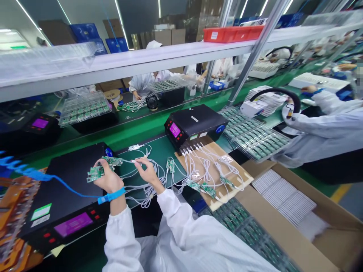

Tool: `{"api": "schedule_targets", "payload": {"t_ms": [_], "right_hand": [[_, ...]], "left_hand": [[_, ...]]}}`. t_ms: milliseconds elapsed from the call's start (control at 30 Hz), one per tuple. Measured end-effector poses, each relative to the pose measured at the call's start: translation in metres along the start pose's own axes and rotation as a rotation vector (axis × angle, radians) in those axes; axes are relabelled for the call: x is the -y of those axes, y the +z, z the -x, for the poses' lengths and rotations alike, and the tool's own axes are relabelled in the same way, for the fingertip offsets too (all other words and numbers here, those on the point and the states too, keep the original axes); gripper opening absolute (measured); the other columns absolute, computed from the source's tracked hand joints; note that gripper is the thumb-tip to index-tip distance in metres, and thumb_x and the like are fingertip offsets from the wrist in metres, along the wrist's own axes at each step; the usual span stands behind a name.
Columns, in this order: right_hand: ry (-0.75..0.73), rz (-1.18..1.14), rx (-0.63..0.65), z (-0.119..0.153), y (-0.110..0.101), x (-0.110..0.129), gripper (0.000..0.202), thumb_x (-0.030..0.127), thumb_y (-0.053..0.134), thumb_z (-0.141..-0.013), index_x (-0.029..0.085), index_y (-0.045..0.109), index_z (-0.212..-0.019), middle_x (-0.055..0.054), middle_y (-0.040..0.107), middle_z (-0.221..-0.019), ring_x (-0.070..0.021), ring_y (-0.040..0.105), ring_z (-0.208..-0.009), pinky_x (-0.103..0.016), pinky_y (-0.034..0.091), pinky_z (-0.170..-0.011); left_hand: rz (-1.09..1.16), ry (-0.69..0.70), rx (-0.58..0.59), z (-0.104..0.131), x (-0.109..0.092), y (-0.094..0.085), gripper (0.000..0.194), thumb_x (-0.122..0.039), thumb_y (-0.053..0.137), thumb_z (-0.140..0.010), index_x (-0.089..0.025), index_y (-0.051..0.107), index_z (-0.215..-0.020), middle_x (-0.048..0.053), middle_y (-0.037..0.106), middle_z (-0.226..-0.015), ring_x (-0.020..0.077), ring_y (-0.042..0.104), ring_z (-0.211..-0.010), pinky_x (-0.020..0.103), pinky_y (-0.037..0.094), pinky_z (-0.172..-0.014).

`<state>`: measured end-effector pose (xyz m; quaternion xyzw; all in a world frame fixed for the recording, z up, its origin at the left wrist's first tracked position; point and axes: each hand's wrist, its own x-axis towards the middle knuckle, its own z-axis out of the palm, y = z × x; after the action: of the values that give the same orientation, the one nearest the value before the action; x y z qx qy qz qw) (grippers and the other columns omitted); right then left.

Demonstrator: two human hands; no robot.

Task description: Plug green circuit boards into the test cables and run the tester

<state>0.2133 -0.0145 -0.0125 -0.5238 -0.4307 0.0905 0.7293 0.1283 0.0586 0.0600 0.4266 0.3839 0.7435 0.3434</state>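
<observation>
My left hand (pixel 109 180), with a blue strap round its wrist, grips green circuit boards (pixel 96 172) above a black test box (pixel 70 177). Its thumb lies across the boards. Just to the right, my right hand (pixel 146 172) pinches the white plug (pixel 133 161) of a cable beside the right end of the upper board. Whether the plug touches the board is too small to tell. Coiled white cables (pixel 151 185) lie beneath and beside my right hand, and another green board (pixel 170 165) rests among them.
A second black box (pixel 195 122) has cables running over a cardboard sheet (pixel 238 172) with more boards. Trays of boards (pixel 255 138) stand behind it. An open carton (pixel 326 211) is at the right. A shelf (pixel 170 53) crosses above. A co-worker's sleeve (pixel 326 124) reaches in from the right.
</observation>
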Motion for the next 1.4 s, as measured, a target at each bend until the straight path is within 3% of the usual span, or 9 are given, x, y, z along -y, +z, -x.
{"api": "schedule_targets", "payload": {"t_ms": [233, 333, 400, 567, 900, 1067, 1400], "right_hand": [[0.035, 0.054, 0.08, 0.003, -0.001, 0.013, 0.018, 0.034, 0.068, -0.095, 0.02, 0.079, -0.099, -0.005, 0.075, -0.085, -0.0196, 0.068, -0.086, -0.035, 0.053, -0.093], [0.037, -0.006, 0.138, 0.004, -0.001, 0.016, 0.021, 0.036, 0.068, -0.095, 0.02, 0.08, -0.1, -0.005, 0.077, -0.088, -0.0198, 0.069, -0.088, -0.034, 0.053, -0.091], [0.044, -0.058, 0.162, 0.004, -0.002, 0.016, 0.024, 0.039, 0.067, -0.096, 0.021, 0.081, -0.102, -0.006, 0.078, -0.093, -0.0198, 0.07, -0.089, -0.034, 0.054, -0.09], [0.039, -0.09, 0.154, 0.0, -0.001, 0.019, 0.026, 0.041, 0.066, -0.098, 0.022, 0.082, -0.103, -0.005, 0.078, -0.087, -0.0196, 0.07, -0.085, -0.034, 0.055, -0.088], [0.037, 0.033, 0.117, 0.002, -0.001, 0.018, 0.026, 0.041, 0.064, -0.097, 0.024, 0.082, -0.099, -0.005, 0.077, -0.085, -0.0208, 0.067, -0.086, -0.039, 0.051, -0.098], [-0.033, 0.069, 0.14, 0.001, -0.001, 0.023, 0.027, 0.04, 0.062, -0.099, 0.022, 0.082, -0.101, -0.002, 0.069, -0.073, -0.0187, 0.061, -0.074, -0.038, 0.048, -0.089], [-0.158, 0.194, 0.219, 0.003, -0.008, 0.024, 0.027, 0.034, 0.057, -0.104, 0.024, 0.081, -0.111, -0.001, 0.063, -0.074, -0.0173, 0.059, -0.076, -0.041, 0.043, -0.097]], "left_hand": [[-0.059, -0.036, -0.021, -0.012, -0.002, -0.016, 0.043, -0.045, 0.085, -0.068, -0.014, 0.069, -0.093, 0.008, 0.074, -0.097, 0.0246, 0.073, -0.092, 0.043, 0.062, -0.091], [-0.045, -0.056, -0.096, -0.017, -0.011, -0.021, 0.045, -0.046, 0.086, -0.065, -0.014, 0.068, -0.091, 0.007, 0.073, -0.094, 0.0226, 0.072, -0.082, 0.041, 0.065, -0.078], [-0.039, -0.074, -0.071, -0.016, -0.019, -0.022, 0.046, -0.046, 0.087, -0.064, -0.014, 0.067, -0.09, 0.005, 0.072, -0.09, 0.0208, 0.071, -0.077, 0.04, 0.066, -0.072], [-0.053, -0.146, 0.081, 0.0, -0.034, -0.023, 0.042, -0.044, 0.087, -0.067, -0.013, 0.068, -0.089, 0.003, 0.072, -0.085, 0.019, 0.072, -0.075, 0.04, 0.068, -0.074], [-0.008, -0.177, 0.055, 0.004, -0.032, -0.029, 0.043, -0.045, 0.089, -0.069, -0.013, 0.069, -0.088, 0.003, 0.072, -0.084, 0.0189, 0.073, -0.079, 0.039, 0.069, -0.075], [-0.015, -0.191, 0.061, 0.004, -0.031, -0.031, 0.042, -0.045, 0.088, -0.071, -0.013, 0.07, -0.09, 0.004, 0.074, -0.086, 0.019, 0.073, -0.077, 0.039, 0.069, -0.074], [-0.097, -0.185, 0.136, 0.004, -0.031, -0.038, 0.044, -0.045, 0.089, -0.07, -0.011, 0.072, -0.093, 0.005, 0.074, -0.086, 0.019, 0.074, -0.076, 0.041, 0.07, -0.075]]}}
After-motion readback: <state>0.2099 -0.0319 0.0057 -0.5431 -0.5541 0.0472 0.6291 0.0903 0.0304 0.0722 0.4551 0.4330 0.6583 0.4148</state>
